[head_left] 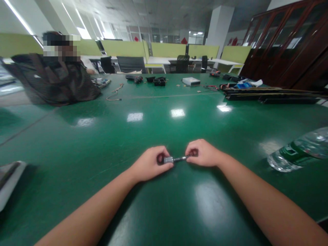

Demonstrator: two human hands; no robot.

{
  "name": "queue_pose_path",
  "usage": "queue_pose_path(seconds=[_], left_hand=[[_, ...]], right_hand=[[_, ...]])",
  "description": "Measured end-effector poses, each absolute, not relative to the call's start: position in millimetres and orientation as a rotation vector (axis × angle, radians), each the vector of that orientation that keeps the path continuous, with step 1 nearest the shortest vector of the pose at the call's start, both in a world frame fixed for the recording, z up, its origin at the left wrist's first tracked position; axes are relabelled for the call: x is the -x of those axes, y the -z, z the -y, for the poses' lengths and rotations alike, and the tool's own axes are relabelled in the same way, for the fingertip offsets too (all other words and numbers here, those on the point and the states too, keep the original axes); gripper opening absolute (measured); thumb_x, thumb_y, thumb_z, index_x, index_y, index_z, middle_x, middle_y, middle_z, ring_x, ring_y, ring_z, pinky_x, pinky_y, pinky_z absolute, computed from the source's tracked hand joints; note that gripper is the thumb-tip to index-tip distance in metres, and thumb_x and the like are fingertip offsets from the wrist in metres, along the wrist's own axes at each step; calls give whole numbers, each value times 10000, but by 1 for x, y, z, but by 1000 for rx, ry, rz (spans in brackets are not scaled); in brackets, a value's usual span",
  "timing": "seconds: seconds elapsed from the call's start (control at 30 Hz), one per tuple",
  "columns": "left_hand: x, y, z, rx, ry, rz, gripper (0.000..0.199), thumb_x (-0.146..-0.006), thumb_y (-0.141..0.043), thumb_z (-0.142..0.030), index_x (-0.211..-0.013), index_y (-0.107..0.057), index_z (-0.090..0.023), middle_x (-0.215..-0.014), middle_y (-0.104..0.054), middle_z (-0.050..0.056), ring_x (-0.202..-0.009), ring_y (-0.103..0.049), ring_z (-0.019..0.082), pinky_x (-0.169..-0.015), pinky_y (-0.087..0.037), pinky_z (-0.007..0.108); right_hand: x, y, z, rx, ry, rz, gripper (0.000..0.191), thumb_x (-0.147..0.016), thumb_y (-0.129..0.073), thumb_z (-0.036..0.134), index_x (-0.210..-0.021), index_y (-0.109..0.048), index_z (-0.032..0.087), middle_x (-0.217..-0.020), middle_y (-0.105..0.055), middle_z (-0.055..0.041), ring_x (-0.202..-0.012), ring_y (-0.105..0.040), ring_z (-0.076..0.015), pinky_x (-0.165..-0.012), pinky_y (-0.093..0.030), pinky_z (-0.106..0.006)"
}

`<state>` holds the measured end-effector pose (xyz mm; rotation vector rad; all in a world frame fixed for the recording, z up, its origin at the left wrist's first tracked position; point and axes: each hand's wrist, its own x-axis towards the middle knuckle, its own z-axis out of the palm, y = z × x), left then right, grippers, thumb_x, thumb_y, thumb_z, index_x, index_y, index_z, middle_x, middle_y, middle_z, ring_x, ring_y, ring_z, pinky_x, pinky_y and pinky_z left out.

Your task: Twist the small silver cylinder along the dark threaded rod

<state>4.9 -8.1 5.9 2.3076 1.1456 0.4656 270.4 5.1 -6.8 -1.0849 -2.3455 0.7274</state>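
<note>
One slim metal shaft over the green bench, ends kinda hidden: left hand fingers grip the thick end, right hand fingers pinch the thin one. Plastic water bottle's cut off at the right edge.

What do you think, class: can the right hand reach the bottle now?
Probably yes: the right hand holds a metal tool, but nothing on the table blocks its way to the bottle.
</note>
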Motion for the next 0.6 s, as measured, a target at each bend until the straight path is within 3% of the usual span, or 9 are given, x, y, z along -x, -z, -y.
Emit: queue_pose_path(seconds=[0.13, 0.6], left_hand=[[-5, -5, 8, -2290, -473, -1152, 239, -823, -685, -407, -873, -626, -180, -739, -600, -11, -661, -550, 146, -603, -399, 244], [-6, -5, 8, -2285, -489, -1163, 235, -735, -756, -326, -875, -628, -187, -711, -583, -30, -642, -539, 139, -581, -372, 233]], right_hand=[[-279, 8, -9, 1199, -746, 2287, 53, -730, -718, 187, -773, -716, 157, -695, -636, 0, -601, -541, -105, -566, -406, -223], [-254, 9, 1, 984, -637, 2355, 87, -779, -746, 248, -825, -735, 176, -789, -697, -24, -730, -609, -137, -691, -435, -253]])
